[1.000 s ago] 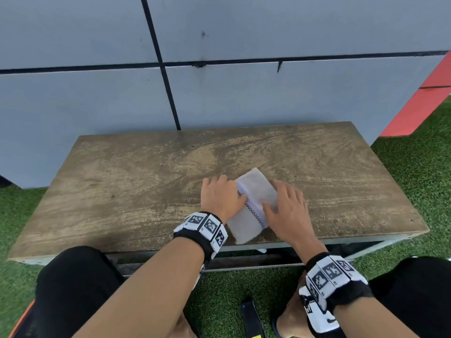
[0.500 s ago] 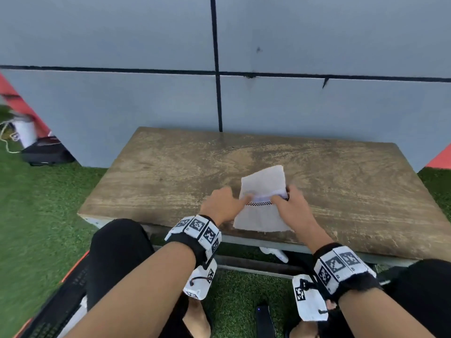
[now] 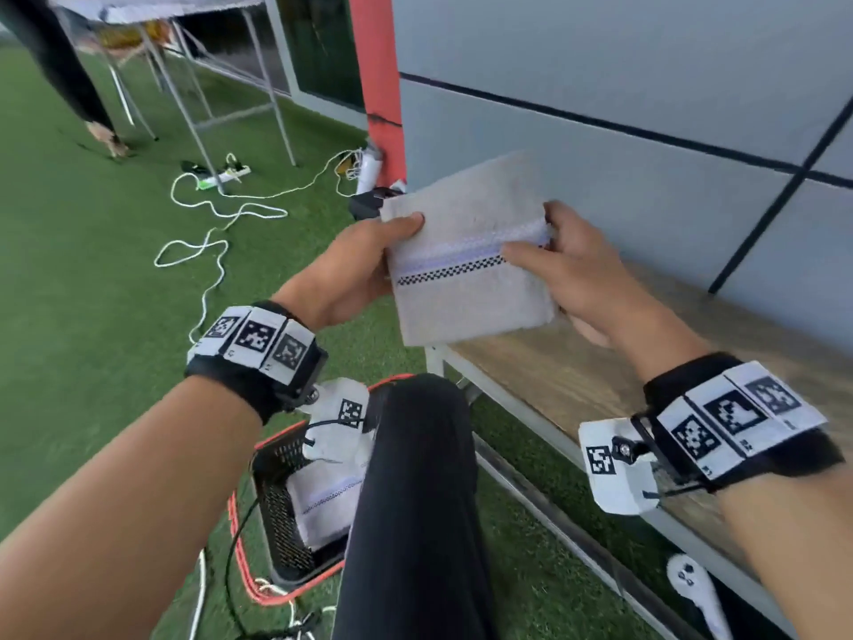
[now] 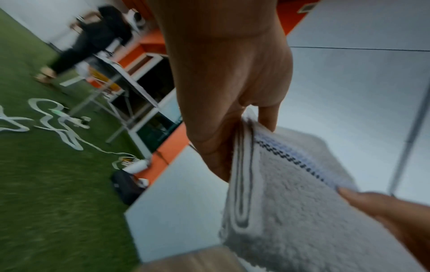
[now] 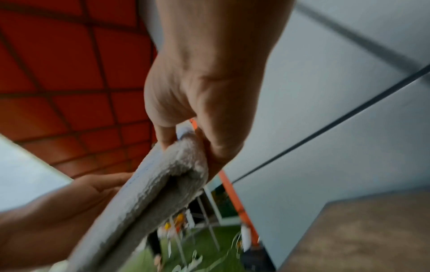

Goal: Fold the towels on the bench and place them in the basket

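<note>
A folded white towel (image 3: pixel 466 270) with a checked stripe hangs in the air past the left end of the wooden bench (image 3: pixel 577 376). My left hand (image 3: pixel 364 265) pinches its left edge, thumb on top. My right hand (image 3: pixel 563 270) pinches its right edge. The left wrist view shows the towel (image 4: pixel 298 208) and its layered edge under my left hand (image 4: pixel 230 114). In the right wrist view my right hand (image 5: pixel 197 117) grips the towel (image 5: pixel 163 184). Down by my left knee stands the black basket (image 3: pixel 281 505) with an orange rim, holding a folded towel (image 3: pixel 323 496).
A white cable (image 3: pixel 217 237) snakes over the green turf at the left. A metal-framed table (image 3: pixel 194 85) and another person's leg (image 3: pixel 69 71) stand at the far left. The grey wall (image 3: pixel 623 85) runs behind the bench. My black-clad knee (image 3: pixel 415 478) partly covers the basket.
The towel has been lifted off the bench top and carried left past the bench end by both hands. The head view has swung left, bringing the basket and turf into sight.
</note>
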`<state>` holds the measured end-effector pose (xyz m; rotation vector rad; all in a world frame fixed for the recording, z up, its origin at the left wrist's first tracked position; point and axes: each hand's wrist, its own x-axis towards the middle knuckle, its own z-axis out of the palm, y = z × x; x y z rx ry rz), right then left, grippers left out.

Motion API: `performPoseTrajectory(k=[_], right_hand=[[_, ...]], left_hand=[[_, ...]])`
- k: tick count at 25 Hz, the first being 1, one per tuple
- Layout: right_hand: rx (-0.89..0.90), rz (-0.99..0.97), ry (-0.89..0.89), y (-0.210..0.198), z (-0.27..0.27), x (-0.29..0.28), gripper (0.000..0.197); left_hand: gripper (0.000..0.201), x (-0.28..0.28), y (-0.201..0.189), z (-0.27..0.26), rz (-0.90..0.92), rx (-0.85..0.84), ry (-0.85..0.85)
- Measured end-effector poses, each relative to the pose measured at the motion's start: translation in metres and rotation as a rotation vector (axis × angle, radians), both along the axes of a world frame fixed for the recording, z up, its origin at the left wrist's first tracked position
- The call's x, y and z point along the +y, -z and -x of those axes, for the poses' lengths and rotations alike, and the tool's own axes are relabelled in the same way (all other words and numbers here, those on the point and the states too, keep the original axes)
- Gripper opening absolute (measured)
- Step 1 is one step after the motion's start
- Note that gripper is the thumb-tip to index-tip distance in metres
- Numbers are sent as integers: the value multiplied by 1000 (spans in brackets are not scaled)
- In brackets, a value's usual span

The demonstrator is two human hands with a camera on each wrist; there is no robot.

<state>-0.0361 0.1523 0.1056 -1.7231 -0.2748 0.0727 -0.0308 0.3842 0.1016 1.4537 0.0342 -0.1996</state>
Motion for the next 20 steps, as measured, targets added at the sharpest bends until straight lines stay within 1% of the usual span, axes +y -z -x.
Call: performPoseTrajectory(k=[2,3,6,7,8,9,11,12,13,14,16,18,19,20], right_hand=[[12,114,-63,36,-30,46,26],[30,165,-102,56,-40,62,24],[89,402,-245,143,-68,110,25],[102,471,-293,173,-74,121,26],[137,521,-341,202,-78,129,28],[185,567,-388,231,-80,137,30],[235,667,-414,274,-74,146,45],[226,709,-403,295,-71,150,54],[216,729,-396,313,-67,153,57],[209,730,-412,330,-64,155,53],[205,759,-460,360,-57,155,38],[224,838,-496,379,-53,154,25],[233,874,-505,385,-51,153,23],[228,905,-517,389,-50,153,27]], left_hand=[[38,47,34,-8,3,76,-131],[38,63,55,-9,5,126,-163],[40,108,151,-3,-26,306,-265],[36,117,185,2,-24,352,-275],[25,123,216,7,-37,399,-272],[16,127,246,13,-29,441,-262],[27,130,295,25,-137,546,-248],[25,129,320,29,-227,592,-242],[17,129,343,30,-288,615,-238],[12,125,360,30,-353,660,-211],[21,122,391,31,-451,732,-205],[24,117,410,27,-504,783,-209],[23,115,418,24,-542,790,-196],[25,113,422,20,-574,793,-188]])
